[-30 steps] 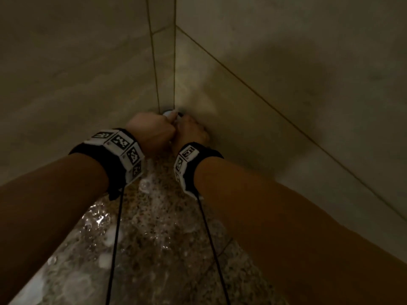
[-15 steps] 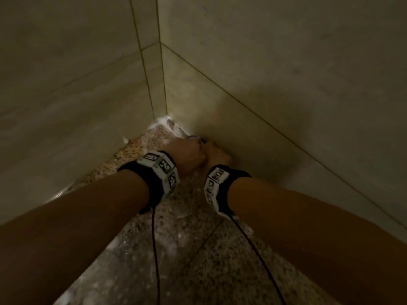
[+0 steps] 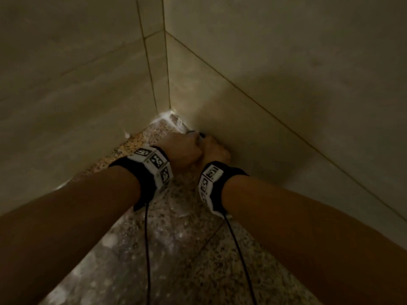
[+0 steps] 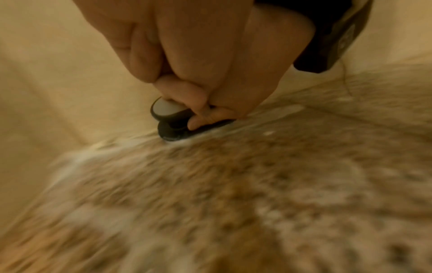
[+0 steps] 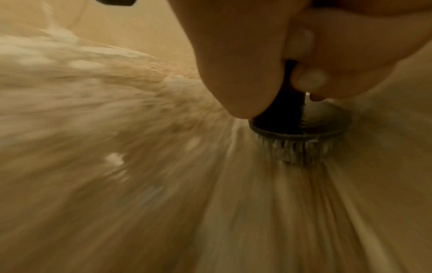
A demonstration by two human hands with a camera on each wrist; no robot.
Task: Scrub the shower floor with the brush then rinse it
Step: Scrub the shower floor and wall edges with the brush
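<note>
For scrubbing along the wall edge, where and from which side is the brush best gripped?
By its knob, from above. The brush is a flat dark disc with bristles facing down onto the floor and a short knob on top, so only the top is free. Both the left hand and the right hand are wrapped around it there.

Both forearms reaching forward and down, left hand (image 3: 182, 150) and right hand (image 3: 214, 150) pressing side by side, fingers (image 4: 201, 118) curling tight around a brush (image 4: 173, 120), black wristbands (image 3: 152, 168) showing.

Brush (image 4: 174, 122) mostly hidden by fingers (image 4: 198, 96); floor (image 4: 233, 203) blurred.
</note>
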